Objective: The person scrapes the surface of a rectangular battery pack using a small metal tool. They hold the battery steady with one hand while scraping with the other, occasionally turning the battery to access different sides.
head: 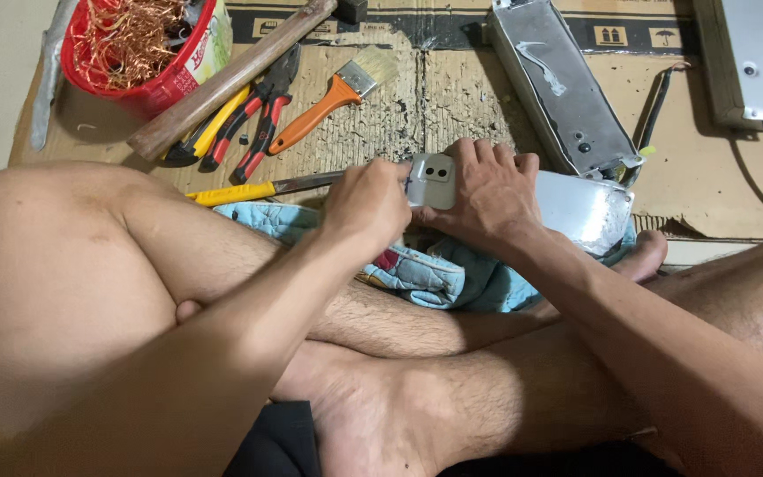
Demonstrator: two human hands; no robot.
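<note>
On lap, over blue quilted cloth (pixel 439 274): grey metal casing (pixel 523 199) pinned by both hands.
Right hand (pixel 487 194) clamps casing top; left hand (pixel 368 205) clenched at its end, tool hidden. Best braced firmly so casing can't slide; yellow-handled screwdriver (pixel 258 188) lies just beside.

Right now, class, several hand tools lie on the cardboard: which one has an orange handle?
The paintbrush, with pale bristles pointing up-right. The hammer beside it has a bare wooden handle, the pliers red-and-black grips, and the screwdriver a yellow handle.
</note>
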